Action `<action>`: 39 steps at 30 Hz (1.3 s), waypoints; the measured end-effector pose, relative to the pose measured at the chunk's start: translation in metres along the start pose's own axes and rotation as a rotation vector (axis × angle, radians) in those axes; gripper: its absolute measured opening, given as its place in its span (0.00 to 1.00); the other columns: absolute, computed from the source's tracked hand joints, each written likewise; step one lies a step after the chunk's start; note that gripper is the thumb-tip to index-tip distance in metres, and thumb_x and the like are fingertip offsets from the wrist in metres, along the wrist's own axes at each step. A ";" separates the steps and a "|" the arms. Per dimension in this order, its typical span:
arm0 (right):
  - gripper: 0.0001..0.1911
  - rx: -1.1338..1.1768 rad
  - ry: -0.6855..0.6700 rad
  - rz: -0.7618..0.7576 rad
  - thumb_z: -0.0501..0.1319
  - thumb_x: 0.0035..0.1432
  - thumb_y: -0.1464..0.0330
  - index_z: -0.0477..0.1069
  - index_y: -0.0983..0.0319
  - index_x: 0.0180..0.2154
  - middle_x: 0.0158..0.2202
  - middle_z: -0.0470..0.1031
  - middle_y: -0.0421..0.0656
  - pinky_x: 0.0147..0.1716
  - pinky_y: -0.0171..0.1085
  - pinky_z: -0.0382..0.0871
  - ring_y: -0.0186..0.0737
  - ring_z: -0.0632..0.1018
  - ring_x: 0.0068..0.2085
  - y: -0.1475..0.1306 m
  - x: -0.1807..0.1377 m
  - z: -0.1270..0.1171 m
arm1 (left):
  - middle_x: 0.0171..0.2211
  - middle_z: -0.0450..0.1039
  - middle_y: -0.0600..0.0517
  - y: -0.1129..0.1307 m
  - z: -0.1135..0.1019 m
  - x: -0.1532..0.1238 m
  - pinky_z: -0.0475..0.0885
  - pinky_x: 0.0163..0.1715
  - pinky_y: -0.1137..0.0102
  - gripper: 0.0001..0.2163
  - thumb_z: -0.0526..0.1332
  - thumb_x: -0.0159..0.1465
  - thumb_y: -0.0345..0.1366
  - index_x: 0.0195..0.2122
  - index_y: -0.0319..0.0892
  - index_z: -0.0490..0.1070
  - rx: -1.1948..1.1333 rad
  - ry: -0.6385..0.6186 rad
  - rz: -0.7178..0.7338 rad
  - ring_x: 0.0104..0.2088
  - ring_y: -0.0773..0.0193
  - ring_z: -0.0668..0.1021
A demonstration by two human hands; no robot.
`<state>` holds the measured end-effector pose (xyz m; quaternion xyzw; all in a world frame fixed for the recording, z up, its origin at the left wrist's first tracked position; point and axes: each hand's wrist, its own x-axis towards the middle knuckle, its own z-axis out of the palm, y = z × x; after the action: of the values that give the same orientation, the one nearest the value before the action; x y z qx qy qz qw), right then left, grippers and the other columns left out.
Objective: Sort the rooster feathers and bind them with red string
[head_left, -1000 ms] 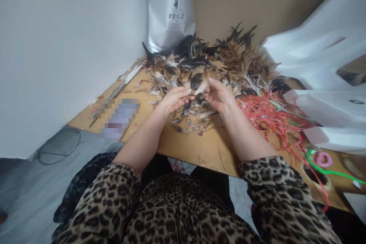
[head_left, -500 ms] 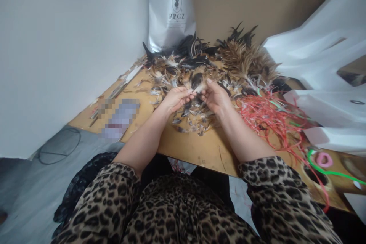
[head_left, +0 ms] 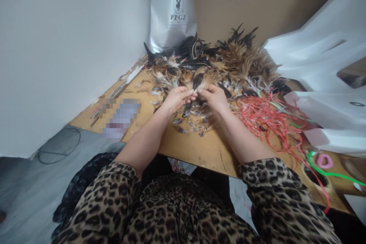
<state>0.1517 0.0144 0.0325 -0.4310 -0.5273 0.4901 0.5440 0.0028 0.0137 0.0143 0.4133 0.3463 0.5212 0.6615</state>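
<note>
My left hand (head_left: 180,98) pinches the base of a small bunch of feathers (head_left: 198,81), dark in the middle and brown at the sides. Close against it, my right hand (head_left: 213,98) has its thumb and finger closed at the same base, the fingertips nearly meeting. Exactly what lies between the right fingertips is too small to make out, though it appears to be the feather ends. Behind and under both hands spreads a heap of loose brown, black and white feathers (head_left: 167,69).
Tangled red plastic strips (head_left: 263,116) lie right of my hands, with a green strip (head_left: 328,171) and pink ring (head_left: 324,161) nearer. A fuller brown feather bundle (head_left: 244,59) and a silver bag (head_left: 173,26) stand behind. A blurred-out flat object (head_left: 121,118) and thin sticks (head_left: 120,89) are left.
My right hand has moved left and slightly down, its raised thumb closing onto the feather base beside my left fingertips. My left hand has barely moved.
</note>
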 end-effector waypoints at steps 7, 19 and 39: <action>0.07 -0.183 -0.018 -0.084 0.65 0.41 0.66 0.73 0.63 0.24 0.23 0.74 0.38 0.29 0.33 0.65 0.30 0.70 0.25 -0.005 -0.002 -0.001 | 0.28 0.76 0.47 -0.001 -0.001 -0.001 0.68 0.22 0.81 0.07 0.67 0.52 0.32 0.28 0.32 0.72 0.051 -0.044 -0.036 0.23 0.75 0.76; 0.08 -0.731 -0.271 -0.292 0.61 0.48 0.65 0.75 0.63 0.28 0.29 0.76 0.42 0.34 0.35 0.63 0.36 0.73 0.31 -0.010 0.005 -0.020 | 0.23 0.73 0.52 0.006 -0.009 0.006 0.64 0.19 0.83 0.07 0.66 0.53 0.31 0.24 0.33 0.70 -0.089 0.121 0.085 0.20 0.77 0.72; 0.07 -0.699 -0.054 -0.353 0.60 0.49 0.64 0.72 0.62 0.26 0.27 0.72 0.42 0.33 0.37 0.61 0.37 0.70 0.29 0.005 0.012 -0.023 | 0.23 0.73 0.54 0.007 -0.009 0.008 0.63 0.19 0.83 0.05 0.63 0.56 0.29 0.26 0.35 0.68 -0.190 0.197 0.072 0.19 0.79 0.71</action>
<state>0.1738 0.0283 0.0282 -0.4801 -0.7425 0.1911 0.4263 -0.0067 0.0240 0.0167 0.3078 0.3438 0.6130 0.6413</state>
